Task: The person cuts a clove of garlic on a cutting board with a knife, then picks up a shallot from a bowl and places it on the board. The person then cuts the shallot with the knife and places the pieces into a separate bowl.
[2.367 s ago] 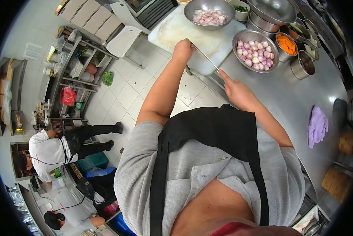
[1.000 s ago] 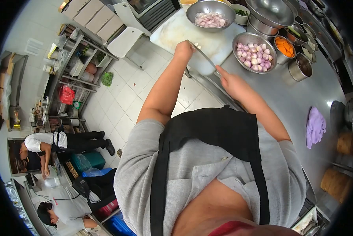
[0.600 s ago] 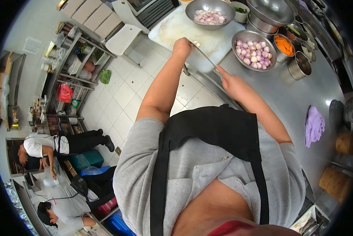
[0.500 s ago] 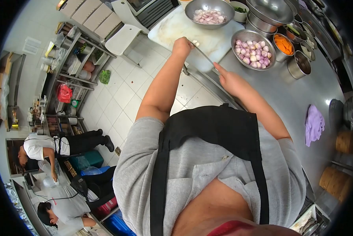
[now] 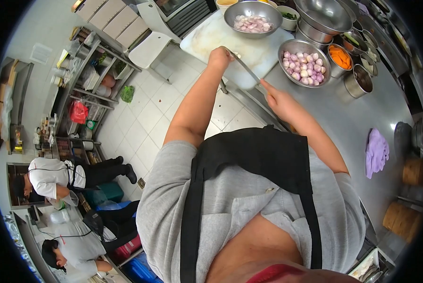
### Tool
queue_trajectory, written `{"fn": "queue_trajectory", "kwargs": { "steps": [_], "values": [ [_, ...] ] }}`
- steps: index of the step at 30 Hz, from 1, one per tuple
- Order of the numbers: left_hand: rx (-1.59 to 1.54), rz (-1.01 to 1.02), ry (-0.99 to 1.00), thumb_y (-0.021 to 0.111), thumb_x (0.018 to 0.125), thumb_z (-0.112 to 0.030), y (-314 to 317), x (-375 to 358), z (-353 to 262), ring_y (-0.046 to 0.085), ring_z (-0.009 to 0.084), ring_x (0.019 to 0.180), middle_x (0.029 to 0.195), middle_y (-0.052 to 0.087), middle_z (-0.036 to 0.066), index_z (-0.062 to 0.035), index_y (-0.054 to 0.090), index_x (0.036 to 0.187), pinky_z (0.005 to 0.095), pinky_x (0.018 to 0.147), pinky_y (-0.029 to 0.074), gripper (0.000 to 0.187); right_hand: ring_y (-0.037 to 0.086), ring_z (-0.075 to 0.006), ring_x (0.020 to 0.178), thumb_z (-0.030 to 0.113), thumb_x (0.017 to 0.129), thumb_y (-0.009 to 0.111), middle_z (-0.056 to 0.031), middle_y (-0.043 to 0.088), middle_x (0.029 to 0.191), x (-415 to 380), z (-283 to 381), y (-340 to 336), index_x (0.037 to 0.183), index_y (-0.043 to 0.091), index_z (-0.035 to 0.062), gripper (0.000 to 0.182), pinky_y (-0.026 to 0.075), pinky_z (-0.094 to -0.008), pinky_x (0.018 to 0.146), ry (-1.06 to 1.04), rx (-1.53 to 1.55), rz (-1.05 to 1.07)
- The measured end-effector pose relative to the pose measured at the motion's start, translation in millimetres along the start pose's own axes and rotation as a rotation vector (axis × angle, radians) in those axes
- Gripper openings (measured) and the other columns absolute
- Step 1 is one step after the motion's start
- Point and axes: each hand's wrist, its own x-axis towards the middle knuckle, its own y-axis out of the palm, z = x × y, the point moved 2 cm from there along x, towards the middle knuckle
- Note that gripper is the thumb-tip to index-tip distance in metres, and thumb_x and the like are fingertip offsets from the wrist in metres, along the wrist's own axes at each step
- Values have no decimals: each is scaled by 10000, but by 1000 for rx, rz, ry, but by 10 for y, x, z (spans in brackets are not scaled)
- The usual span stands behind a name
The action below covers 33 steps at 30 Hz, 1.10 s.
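Note:
My right hand [image 5: 278, 99] is wrapped round the handle of a kitchen knife [image 5: 247, 69], its blade slanting up and left over the white cutting board [image 5: 202, 42]. Close to the blade's tip, my left hand [image 5: 220, 58] is curled down at the board; whatever its fingers hold is hidden. Small pale pieces [image 5: 236, 54] lie beside those fingers. Behind the hands, a metal bowl [image 5: 252, 34] holds sliced shallots [image 5: 252, 23]. To the right, another metal bowl [image 5: 283, 47] is filled with whole peeled shallots [image 5: 305, 68].
Orange carrot pieces [image 5: 340, 56] fill a pot by the shallots, near a metal canister [image 5: 357, 82] and stacked bowls [image 5: 324, 16]. A purple cloth [image 5: 376, 153] lies on the steel counter [image 5: 336, 113]. Two co-workers [image 5: 56, 177] stand at the left. A white chair [image 5: 150, 47] is beyond the board.
The knife and my right hand have shifted slightly right and down, with more of the blade showing. My left hand stays near the same spot. A co-worker's arm at the left has moved.

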Motion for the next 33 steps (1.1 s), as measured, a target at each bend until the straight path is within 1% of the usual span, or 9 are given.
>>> {"fn": "queue_trajectory", "kwargs": {
  "steps": [4, 6, 14, 20, 22, 26, 28, 30, 33],
  "values": [
    [32, -2, 5, 799, 649, -191, 33, 33, 11, 650, 310, 757, 785, 664, 179, -11, 646, 790, 370, 703, 512, 275, 553, -340, 606, 147, 914, 439, -228, 553, 669, -100, 47, -61, 1425, 334, 165, 521, 444, -409, 637, 18, -29, 2],
    [50, 10, 9, 813, 643, -223, 48, 56, 45, 646, 293, 779, 816, 668, 156, -33, 638, 786, 356, 723, 510, 296, 554, -344, 603, 146, 914, 439, -227, 550, 661, -137, 63, -75, 1424, 334, 165, 521, 444, -412, 638, 10, -44, -2],
    [67, 31, 28, 776, 673, -197, 13, 33, -21, 646, 305, 769, 801, 666, 168, -32, 642, 784, 370, 703, 508, 240, 555, -347, 584, 140, 915, 432, -225, 545, 642, -183, 142, -92, 1424, 333, 166, 519, 443, -417, 627, 10, -71, -11],
    [88, 27, 64, 779, 671, -185, 25, 36, -26, 649, 311, 770, 788, 665, 172, -19, 649, 791, 371, 703, 510, 243, 563, -341, 607, 151, 914, 429, -236, 559, 678, 95, 21, 54, 1435, 310, 188, 536, 448, -424, 632, 15, -55, 2],
    [67, 38, 64, 781, 668, -184, 40, 41, -13, 649, 313, 772, 788, 665, 172, -19, 653, 795, 372, 704, 511, 244, 608, -385, 716, 177, 922, 431, -264, 609, 782, 239, 0, 98, 1440, 290, 187, 536, 470, -456, 691, 62, -103, 57],
    [113, 29, 81, 784, 660, -188, 50, 84, 5, 652, 311, 776, 791, 667, 168, -22, 660, 801, 371, 710, 511, 250, 608, -383, 719, 183, 922, 426, -268, 610, 798, 272, 17, 49, 1437, 296, 181, 532, 470, -453, 701, 56, -65, 51],
    [145, 42, 81, 782, 660, -190, 48, 119, 2, 652, 311, 776, 791, 668, 164, -24, 661, 803, 373, 711, 511, 251, 545, -317, 599, 166, 923, 432, -216, 551, 668, 145, 34, 51, 1437, 309, 190, 529, 450, -394, 640, 23, -14, -8],
    [171, 11, 113, 775, 667, -198, 90, 109, 25, 649, 311, 781, 790, 668, 156, -27, 660, 792, 375, 721, 510, 241, 545, -321, 598, 162, 927, 425, -217, 548, 663, 4, 104, 0, 1436, 309, 180, 523, 449, -395, 640, 28, 7, 5],
    [139, 33, 72, 768, 673, -207, 85, 116, 32, 646, 317, 786, 801, 669, 159, -38, 669, 788, 380, 721, 508, 227, 545, -326, 596, 152, 931, 415, -220, 544, 657, -77, 110, -10, 1435, 310, 163, 516, 447, -402, 639, 26, 9, 8]
  ]
}}
